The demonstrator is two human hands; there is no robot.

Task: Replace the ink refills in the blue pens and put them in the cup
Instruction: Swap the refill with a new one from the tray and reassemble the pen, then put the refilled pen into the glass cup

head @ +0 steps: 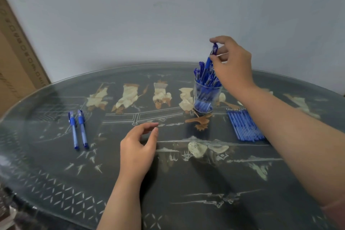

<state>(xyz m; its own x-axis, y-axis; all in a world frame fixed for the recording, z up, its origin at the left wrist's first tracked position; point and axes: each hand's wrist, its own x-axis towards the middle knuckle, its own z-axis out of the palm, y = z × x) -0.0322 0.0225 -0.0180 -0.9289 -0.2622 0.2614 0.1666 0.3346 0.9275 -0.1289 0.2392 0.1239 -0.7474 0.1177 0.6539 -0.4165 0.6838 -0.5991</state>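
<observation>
A clear cup (207, 97) at the back of the table holds several blue pens standing upright. My right hand (233, 63) is above the cup, fingers pinched on the cap end of one blue pen (211, 59) whose lower part reaches down into the cup. Two more blue pens (78, 129) lie side by side on the table at the left. A row of blue ink refills (244, 125) lies to the right of the cup, partly hidden by my right forearm. My left hand (139, 147) hovers over the table's middle, fingers loosely curled, holding nothing.
The dark oval table (56, 173) has a glass top with pale inlaid figures. A grey wall stands close behind it. A cardboard box (16, 65) leans at the far left.
</observation>
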